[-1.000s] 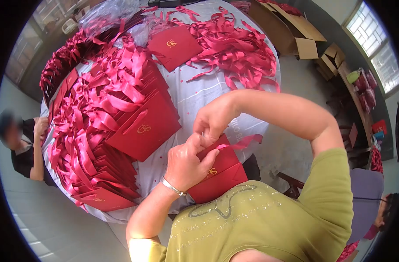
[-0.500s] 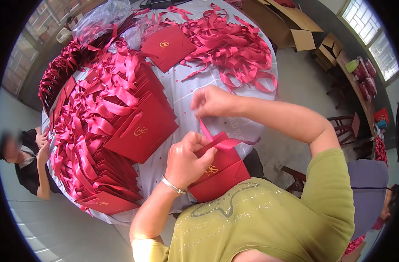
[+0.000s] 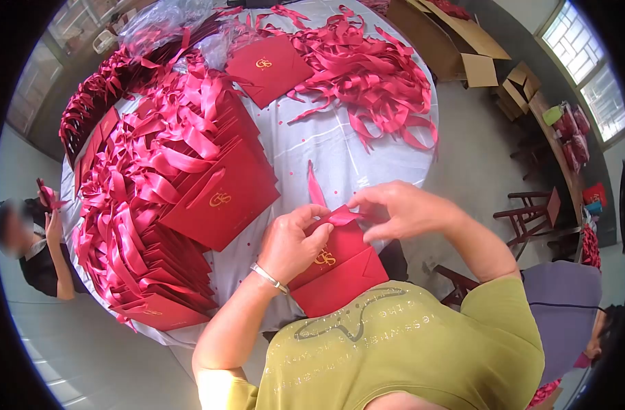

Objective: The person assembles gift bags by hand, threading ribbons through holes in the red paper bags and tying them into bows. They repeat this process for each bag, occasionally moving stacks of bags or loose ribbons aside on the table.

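A red paper gift bag (image 3: 347, 281) with a gold emblem lies against my body at the table's front edge. My left hand (image 3: 292, 246) pinches a pink-red ribbon (image 3: 341, 217) at the bag's top edge, with thumb and forefinger pressed together. One ribbon tail (image 3: 315, 186) sticks up beyond the bag, over the tablecloth. My right hand (image 3: 408, 212) hovers at the bag's upper right corner. Its thumb and forefinger are spread around the ribbon's other end, and the remaining fingers are curled.
Rows of finished-looking red bags with ribbons (image 3: 220, 198) fill the table's left side. A heap of loose ribbons (image 3: 374, 75) lies at the back right, beside a flat red bag (image 3: 268, 68). Another person (image 3: 42, 246) sits at left holding ribbon. Cardboard boxes (image 3: 449, 41) stand behind.
My right hand has come down and right, from above the bag to its upper right corner. The upright ribbon tail now stands free. The person at left has raised their hands with ribbon.
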{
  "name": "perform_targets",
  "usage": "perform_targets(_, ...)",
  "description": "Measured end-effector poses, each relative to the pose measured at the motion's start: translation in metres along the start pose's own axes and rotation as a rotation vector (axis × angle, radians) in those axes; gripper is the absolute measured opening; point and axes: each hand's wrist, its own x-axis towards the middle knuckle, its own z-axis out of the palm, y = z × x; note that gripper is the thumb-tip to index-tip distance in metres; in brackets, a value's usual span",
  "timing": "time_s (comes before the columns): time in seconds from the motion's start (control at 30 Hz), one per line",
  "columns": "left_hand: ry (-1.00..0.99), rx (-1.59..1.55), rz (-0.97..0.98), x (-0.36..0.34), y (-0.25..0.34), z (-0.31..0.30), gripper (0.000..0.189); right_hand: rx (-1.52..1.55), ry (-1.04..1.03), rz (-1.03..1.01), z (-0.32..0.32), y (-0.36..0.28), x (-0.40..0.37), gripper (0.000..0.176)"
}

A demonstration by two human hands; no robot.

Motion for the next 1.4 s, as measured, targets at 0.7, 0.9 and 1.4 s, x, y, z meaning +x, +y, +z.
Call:
perform_targets(0.7, -0.033, 0.095, -0.091, 0.003, 0.003, -0.007, 0.027, 0.199, 0.614, -0.539, -0.060, 0.013, -0.040, 0.021)
perform_targets(0.9, -0.051, 0.082, -0.104, 0.002, 0.006, -0.008, 0.029, 1.000, 0.480, -0.754, -0.017, -0.008, 0.001, 0.020)
perform_targets(1.4, -0.017, 0.003, 0.094, -0.001, 0.008, -0.022, 0.023, 0.022, 0.426, -0.336, 0.044, -0.009, 0.035, 0.012)
